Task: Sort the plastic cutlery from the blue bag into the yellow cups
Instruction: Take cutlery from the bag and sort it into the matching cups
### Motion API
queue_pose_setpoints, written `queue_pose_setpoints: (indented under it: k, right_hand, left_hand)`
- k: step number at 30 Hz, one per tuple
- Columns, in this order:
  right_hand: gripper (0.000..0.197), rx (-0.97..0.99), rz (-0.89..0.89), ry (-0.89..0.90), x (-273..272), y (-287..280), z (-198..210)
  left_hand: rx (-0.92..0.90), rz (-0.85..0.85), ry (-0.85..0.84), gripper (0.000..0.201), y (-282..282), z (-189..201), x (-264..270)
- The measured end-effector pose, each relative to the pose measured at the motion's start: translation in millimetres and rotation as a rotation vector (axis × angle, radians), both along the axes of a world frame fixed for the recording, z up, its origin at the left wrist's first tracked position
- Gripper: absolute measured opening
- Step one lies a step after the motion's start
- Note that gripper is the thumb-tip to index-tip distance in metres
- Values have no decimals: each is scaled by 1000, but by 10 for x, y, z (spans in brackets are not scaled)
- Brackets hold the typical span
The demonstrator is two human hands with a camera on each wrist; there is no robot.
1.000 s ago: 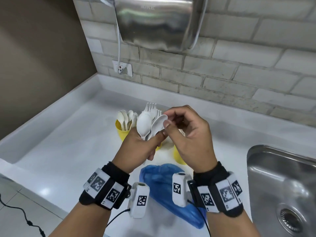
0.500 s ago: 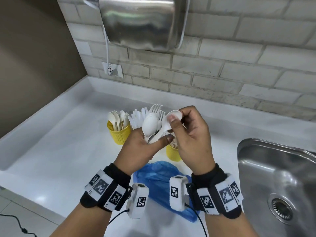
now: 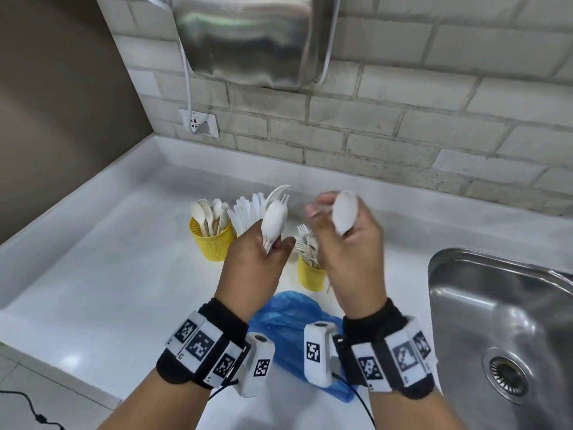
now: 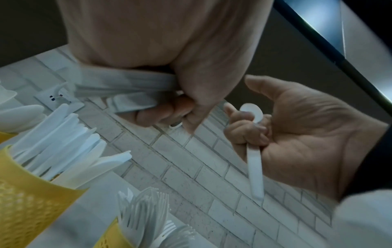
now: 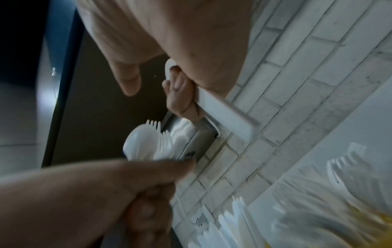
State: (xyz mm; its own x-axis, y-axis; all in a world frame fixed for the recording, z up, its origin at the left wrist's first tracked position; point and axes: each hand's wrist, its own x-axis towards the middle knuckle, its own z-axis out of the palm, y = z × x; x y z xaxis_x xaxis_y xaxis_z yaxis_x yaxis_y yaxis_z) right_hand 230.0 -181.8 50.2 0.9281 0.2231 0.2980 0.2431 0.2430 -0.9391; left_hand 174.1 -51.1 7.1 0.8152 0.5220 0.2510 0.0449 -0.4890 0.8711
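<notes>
My left hand [image 3: 263,262] grips a bunch of white plastic cutlery [image 3: 274,217], a spoon and forks, by the handles [image 4: 127,89]. My right hand [image 3: 344,240] holds a single white spoon [image 3: 344,212] apart from the bunch, its fingers curled round the handle [image 4: 254,166]. Behind the hands stand three yellow cups: one with spoons [image 3: 214,242], one with knives [image 4: 31,193] mostly hidden by my left hand, and one with forks [image 3: 310,274]. The crumpled blue bag [image 3: 294,324] lies on the counter between my wrists.
A steel sink [image 3: 502,330] is set into the white counter [image 3: 108,259] at the right. A brick wall with a socket [image 3: 200,122] and a metal hand dryer [image 3: 251,35] rises behind. The counter's front edge is at the lower left.
My right hand has drawn one spoon out of the bunch and moved it up and to the right. My left hand keeps the rest.
</notes>
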Motion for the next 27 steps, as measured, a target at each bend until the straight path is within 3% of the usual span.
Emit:
queue_pose_setpoints:
  k: [3, 8, 13, 17, 21, 27]
  right_hand:
    - [18, -172, 82, -48, -116, 63, -101]
    - [18, -196, 61, -39, -62, 123, -179]
    - [12, -178, 72, -30, -33, 109, -209]
    - [34, -185, 17, -11, -3, 112, -216]
    - [15, -133, -4, 19, 65, 113, -251]
    - [20, -175, 64, 12, 58, 123, -304]
  left_hand:
    - [90, -24, -41, 6, -15, -35, 41]
    - [199, -6, -44, 17, -17, -56, 65]
    - [185, -8, -27, 37, -91, -34, 45]
    - [209, 8, 8, 24, -139, -35, 86]
    - [220, 14, 37, 21, -158, -75, 123]
    - [198, 28, 41, 23, -163, -117, 106]
